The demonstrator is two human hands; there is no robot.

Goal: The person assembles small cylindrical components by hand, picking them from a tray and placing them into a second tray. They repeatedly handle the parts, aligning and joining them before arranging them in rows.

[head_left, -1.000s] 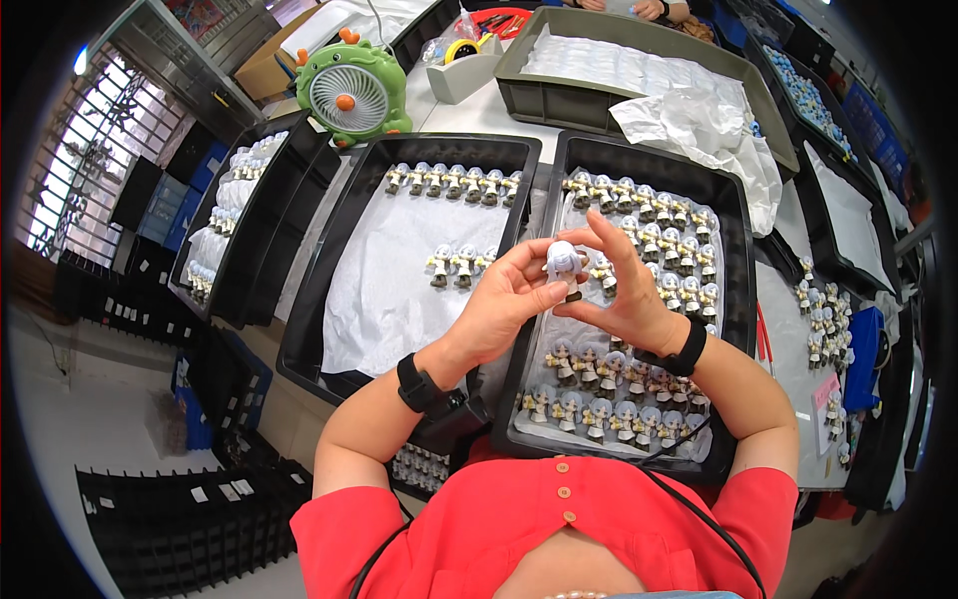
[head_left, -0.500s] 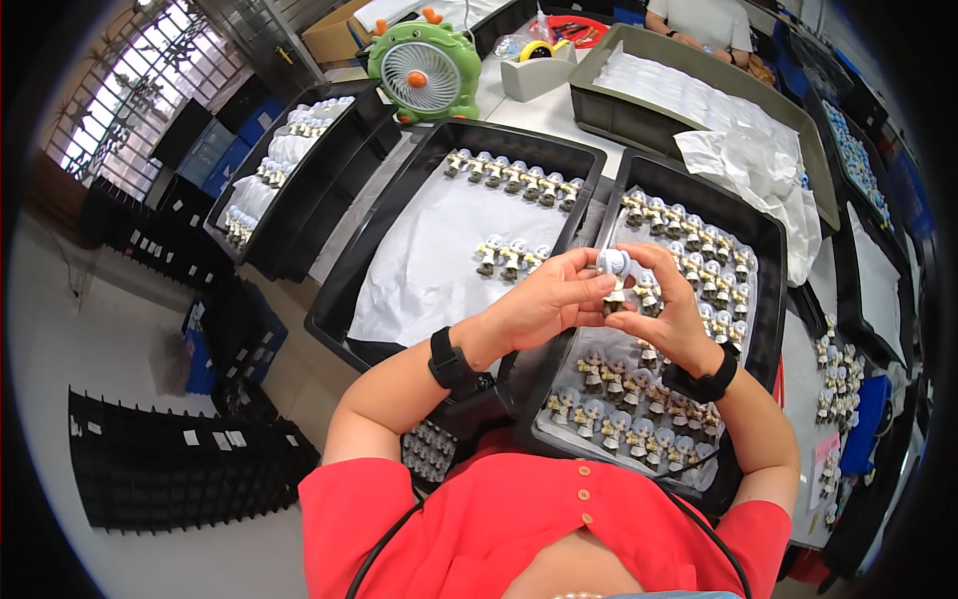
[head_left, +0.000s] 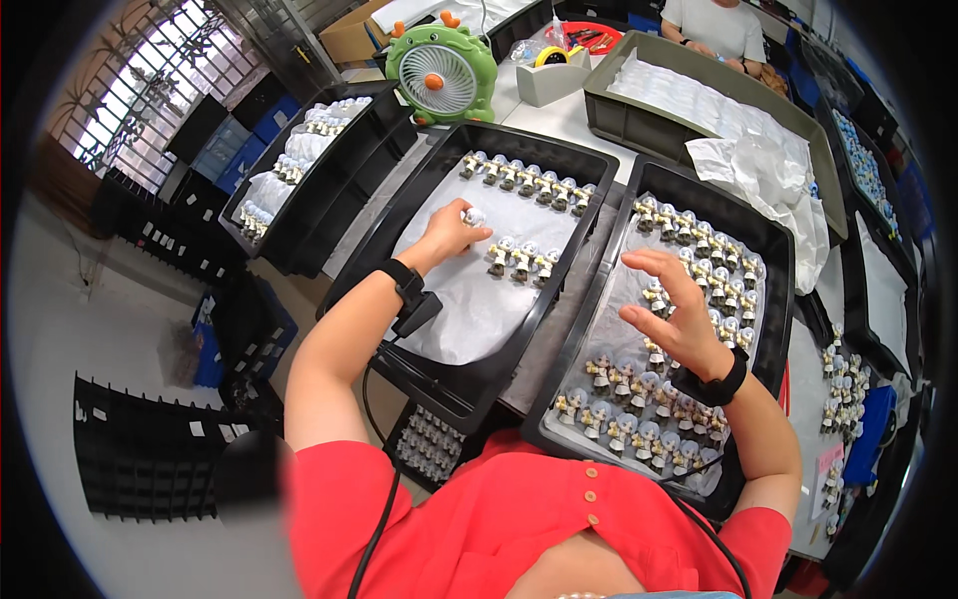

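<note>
My left hand (head_left: pixel 452 234) is over the left black tray (head_left: pixel 351 317), closed on a small figurine (head_left: pixel 474 217) with a pale head. Its fingers cover most of the figurine, which sits just left of a short row of standing figurines (head_left: pixel 522 261). A longer row of figurines (head_left: pixel 524 180) runs along the tray's far side. My right hand (head_left: pixel 679 311) hovers above the right black tray (head_left: pixel 539 424), thumb and fingers apart with nothing between them. Beneath and around it stand several rows of similar figurines (head_left: pixel 644 439), pale-haired with yellow and white bodies.
A green fan (head_left: pixel 439 75) and a tape dispenser (head_left: pixel 552 78) stand at the back. Beyond the right tray is an olive bin (head_left: pixel 604 120) with white padding; a person (head_left: pixel 714 35) sits behind it. More figurines (head_left: pixel 843 389) stand at the right. A stacked black tray (head_left: pixel 329 190) is at the left.
My left hand has carried the figurine from between both hands over to the left tray. My right hand has let go of it and stays over the right tray with its fingers apart.
</note>
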